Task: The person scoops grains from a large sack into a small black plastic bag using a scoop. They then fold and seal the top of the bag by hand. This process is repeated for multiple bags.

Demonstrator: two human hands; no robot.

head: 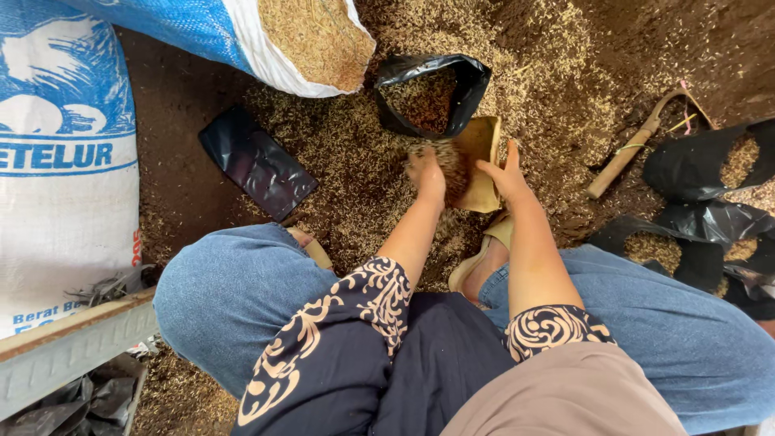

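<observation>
My left hand point(426, 174) is cupped around a clump of rice husk point(449, 158) scooped from the heap on the ground. My right hand point(504, 176) presses against a flat tan scoop-like board point(482, 144) beside that clump, fingers spread. Just beyond both hands stands an open black plastic grow bag point(464, 89), partly filled with husk. My knees in blue jeans frame the hands on both sides.
A flat empty black bag point(257, 161) lies to the left. An open blue-and-white sack of husk point(278, 36) lies at the top, a white sack point(64, 178) at left. Filled black bags point(702, 165) and a wooden-handled tool point(626, 157) sit at right.
</observation>
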